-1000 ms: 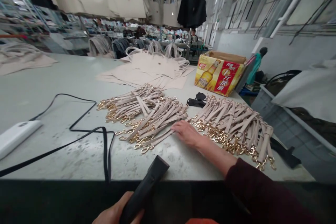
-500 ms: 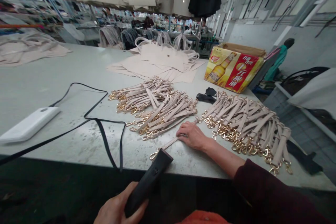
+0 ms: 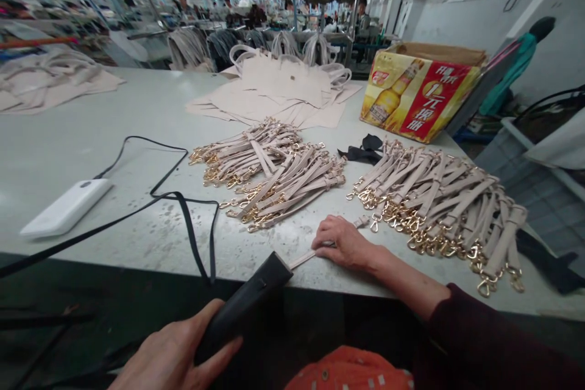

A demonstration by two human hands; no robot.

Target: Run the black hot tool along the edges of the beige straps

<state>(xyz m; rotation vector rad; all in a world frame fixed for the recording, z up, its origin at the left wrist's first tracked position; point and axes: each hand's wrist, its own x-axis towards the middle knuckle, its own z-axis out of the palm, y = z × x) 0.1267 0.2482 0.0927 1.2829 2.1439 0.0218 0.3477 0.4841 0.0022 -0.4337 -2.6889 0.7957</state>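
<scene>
My left hand (image 3: 178, 347) is wrapped round a black handheld tool (image 3: 249, 298), whose wide end lies over the table's front edge. From under that end a thin beige strap (image 3: 304, 259) runs to my right hand (image 3: 345, 244), whose fingers are closed on it against the tabletop. The strap's other end shows just beyond my right hand. Two piles of beige straps with gold clasps lie on the table, one (image 3: 278, 173) beyond my hands and one (image 3: 439, 201) to the right.
A white power bank (image 3: 66, 207) with a black cord (image 3: 183, 195) lies on the left. Beige bag pieces (image 3: 278, 85) are stacked farther back. A yellow and red carton (image 3: 418, 94) stands at the back right, with black scraps (image 3: 365, 151) before it.
The black tool has moved slightly left and now covers the strap's near clasp. My right hand still holds the strap. The camera view has shifted a little.
</scene>
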